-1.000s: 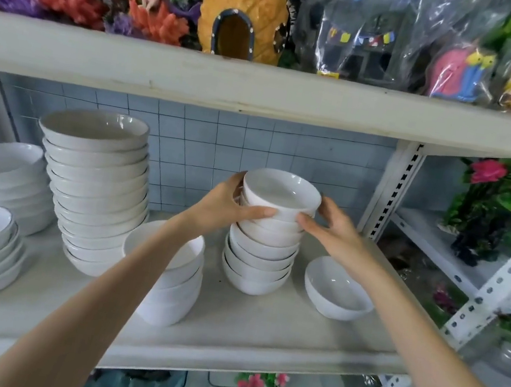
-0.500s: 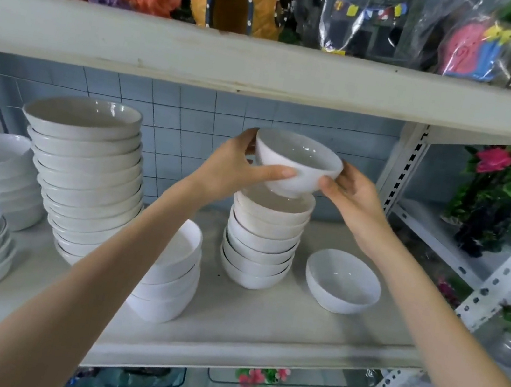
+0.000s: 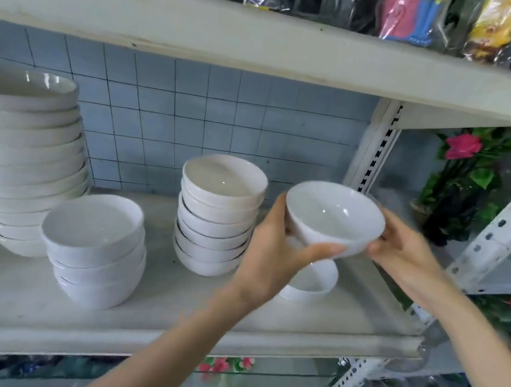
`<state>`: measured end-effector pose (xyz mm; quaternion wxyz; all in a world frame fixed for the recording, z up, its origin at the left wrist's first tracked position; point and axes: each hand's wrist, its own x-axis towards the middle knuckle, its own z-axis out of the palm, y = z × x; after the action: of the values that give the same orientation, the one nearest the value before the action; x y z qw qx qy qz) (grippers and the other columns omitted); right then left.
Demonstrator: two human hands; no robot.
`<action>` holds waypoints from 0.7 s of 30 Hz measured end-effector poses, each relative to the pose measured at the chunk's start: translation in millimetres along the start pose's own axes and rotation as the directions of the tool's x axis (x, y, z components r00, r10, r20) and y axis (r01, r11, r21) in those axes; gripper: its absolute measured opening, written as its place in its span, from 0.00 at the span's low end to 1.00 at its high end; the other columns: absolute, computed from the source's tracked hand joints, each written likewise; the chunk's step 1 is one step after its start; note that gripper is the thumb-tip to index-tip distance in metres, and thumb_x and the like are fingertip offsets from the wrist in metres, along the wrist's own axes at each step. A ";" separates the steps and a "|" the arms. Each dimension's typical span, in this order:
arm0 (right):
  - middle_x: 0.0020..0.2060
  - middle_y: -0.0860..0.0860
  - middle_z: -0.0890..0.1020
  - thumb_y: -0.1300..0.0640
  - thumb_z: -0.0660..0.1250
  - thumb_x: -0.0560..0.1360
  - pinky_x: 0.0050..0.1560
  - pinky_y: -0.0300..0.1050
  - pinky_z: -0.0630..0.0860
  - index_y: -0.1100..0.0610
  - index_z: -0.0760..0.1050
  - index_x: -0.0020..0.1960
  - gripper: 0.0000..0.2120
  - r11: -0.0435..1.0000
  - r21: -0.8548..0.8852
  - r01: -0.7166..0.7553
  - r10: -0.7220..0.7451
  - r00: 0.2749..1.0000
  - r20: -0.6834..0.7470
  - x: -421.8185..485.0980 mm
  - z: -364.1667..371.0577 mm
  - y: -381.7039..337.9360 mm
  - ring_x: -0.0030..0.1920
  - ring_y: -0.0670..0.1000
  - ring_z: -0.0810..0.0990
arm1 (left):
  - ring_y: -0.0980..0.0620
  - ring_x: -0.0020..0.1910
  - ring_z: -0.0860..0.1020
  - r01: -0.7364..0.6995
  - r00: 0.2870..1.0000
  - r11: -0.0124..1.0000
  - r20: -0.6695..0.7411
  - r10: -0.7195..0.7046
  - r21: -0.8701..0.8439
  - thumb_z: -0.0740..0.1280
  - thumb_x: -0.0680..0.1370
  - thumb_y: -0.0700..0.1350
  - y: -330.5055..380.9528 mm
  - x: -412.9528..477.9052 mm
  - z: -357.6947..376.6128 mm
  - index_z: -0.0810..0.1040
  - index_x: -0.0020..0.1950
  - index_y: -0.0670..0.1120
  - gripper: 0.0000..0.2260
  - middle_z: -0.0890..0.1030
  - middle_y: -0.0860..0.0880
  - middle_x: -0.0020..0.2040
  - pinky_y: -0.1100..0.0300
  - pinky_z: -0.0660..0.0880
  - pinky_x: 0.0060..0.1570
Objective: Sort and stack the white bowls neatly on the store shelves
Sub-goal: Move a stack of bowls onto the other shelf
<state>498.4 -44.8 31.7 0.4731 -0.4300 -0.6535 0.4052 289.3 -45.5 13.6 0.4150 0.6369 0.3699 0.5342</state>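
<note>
A small white bowl [image 3: 332, 217] hangs in the air over the right part of the white shelf [image 3: 160, 322]. My left hand [image 3: 275, 250] grips its near left side, thumb under the rim. My right hand [image 3: 406, 247] holds its right side. Directly below it a single white bowl [image 3: 310, 284] sits on the shelf, partly hidden by my left hand. To the left stands a middle stack of small bowls [image 3: 217, 214]. A short stack of bowls [image 3: 95, 248] stands nearer the front, and a tall stack of wide bowls [image 3: 19, 152] rises at the left.
The upper shelf board [image 3: 271, 42] runs close above, loaded with bagged toys [image 3: 416, 14]. A perforated metal upright [image 3: 375, 148] bounds the bay on the right. Artificial flowers [image 3: 460, 179] fill the neighbouring rack. A blue tiled wall [image 3: 225, 121] lies behind the bowls.
Both hands lifted the top bowl off the middle stack and carried it right and down, above the single bowl. The camera shifted right.
</note>
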 end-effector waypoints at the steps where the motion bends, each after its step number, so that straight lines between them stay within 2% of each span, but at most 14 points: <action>1: 0.58 0.41 0.80 0.39 0.79 0.54 0.50 0.36 0.77 0.47 0.69 0.65 0.43 1.000 -0.002 -0.020 0.020 0.999 0.026 -1.8 -1.6 7.2 0.60 0.43 0.77 | 0.59 0.58 0.77 0.023 1.000 1.000 0.003 -0.023 -0.012 0.77 0.60 0.57 -7.9 -5.5 3.7 0.70 0.65 0.53 0.36 0.79 0.60 0.57 0.54 0.76 0.59; 3: 0.60 0.41 0.79 0.38 0.79 0.53 0.51 0.35 0.76 0.48 0.68 0.67 0.46 0.998 -0.009 -0.057 0.057 0.995 0.087 -3.3 -1.9 18.6 0.61 0.42 0.76 | 0.61 0.59 0.76 0.049 0.999 0.999 -0.022 -0.050 -0.005 0.78 0.60 0.56 -19.9 -15.0 9.2 0.69 0.65 0.55 0.36 0.78 0.64 0.56 0.56 0.75 0.60; 8: 0.64 0.40 0.75 0.38 0.78 0.56 0.55 0.34 0.73 0.45 0.65 0.68 0.45 0.988 0.011 -0.155 0.149 0.964 0.218 2.0 -2.5 37.4 0.65 0.41 0.72 | 0.60 0.60 0.76 0.111 0.992 0.994 -0.064 -0.112 -0.008 0.77 0.60 0.55 -40.6 -23.4 16.7 0.68 0.66 0.55 0.36 0.78 0.63 0.57 0.57 0.74 0.60; 12: 0.67 0.42 0.73 0.38 0.77 0.59 0.57 0.35 0.72 0.49 0.62 0.72 0.47 0.981 -0.028 -0.190 0.191 0.952 0.238 4.2 -6.5 56.4 0.69 0.44 0.68 | 0.70 0.55 0.74 0.143 0.987 0.987 -0.078 -0.138 0.074 0.75 0.56 0.61 -42.0 -22.4 20.5 0.67 0.59 0.63 0.34 0.77 0.67 0.55 0.73 0.71 0.51; 14: 0.68 0.42 0.72 0.37 0.78 0.58 0.58 0.36 0.73 0.49 0.61 0.73 0.49 0.977 -0.035 -0.212 0.214 0.945 0.247 4.3 -8.0 62.5 0.69 0.44 0.67 | 0.70 0.55 0.73 0.150 0.985 0.985 -0.093 -0.143 0.081 0.75 0.55 0.60 -41.9 -21.6 23.0 0.67 0.60 0.62 0.35 0.76 0.64 0.56 0.75 0.70 0.50; 19: 0.69 0.41 0.71 0.37 0.78 0.57 0.60 0.35 0.72 0.48 0.60 0.73 0.50 0.972 -0.020 -0.233 0.230 0.941 0.248 4.0 -8.8 66.9 0.69 0.42 0.67 | 0.63 0.59 0.74 0.116 0.988 0.985 -0.112 -0.102 0.124 0.81 0.61 0.50 -48.7 -21.0 27.0 0.68 0.65 0.53 0.37 0.76 0.57 0.60 0.68 0.71 0.55; 21: 0.68 0.40 0.71 0.37 0.78 0.57 0.59 0.34 0.72 0.47 0.60 0.72 0.49 0.972 -0.014 -0.236 0.232 0.939 0.253 3.0 -9.3 67.4 0.69 0.41 0.68 | 0.58 0.61 0.74 0.105 0.988 0.976 -0.129 -0.081 0.189 0.79 0.60 0.56 -52.9 -21.6 28.3 0.67 0.66 0.52 0.38 0.76 0.57 0.60 0.60 0.72 0.59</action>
<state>518.9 -20.5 -28.5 0.3379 -0.4456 -0.6493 0.5154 312.4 -48.8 -45.7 0.3521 0.6229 0.4744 0.5128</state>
